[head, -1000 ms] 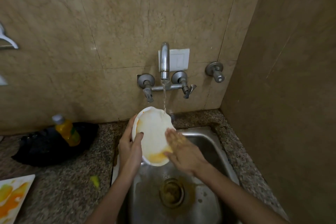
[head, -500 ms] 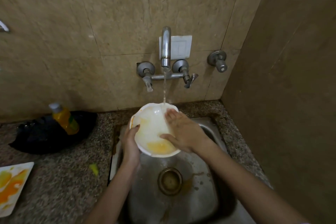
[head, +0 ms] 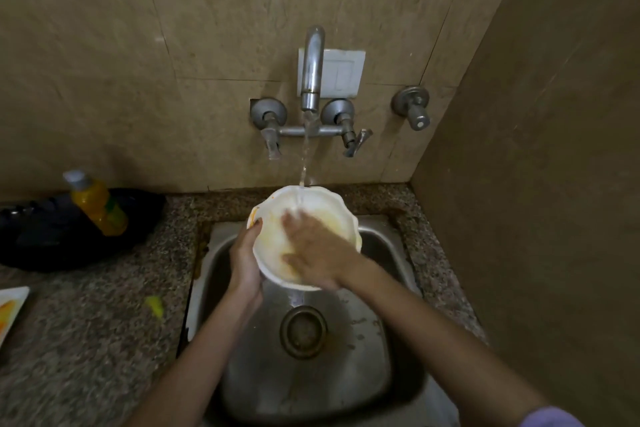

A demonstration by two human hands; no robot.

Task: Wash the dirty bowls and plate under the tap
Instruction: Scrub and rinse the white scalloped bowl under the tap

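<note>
White bowl (head: 336, 212) under running tap (head: 311, 69), left hand (head: 245, 263) gripping its rim, right hand (head: 317, 251) flat inside

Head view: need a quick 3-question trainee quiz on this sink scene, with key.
1. True or false: water from the tap falls into the bowl.
2. Which hand grips the bowl's rim? A left, B right, C neither.
3. Fill in: in the sink, below the bowl, the ____ is uncovered.
Key: 1 true. 2 A: the left hand grips the rim; the right hand lies flat inside. 3 drain.
</note>
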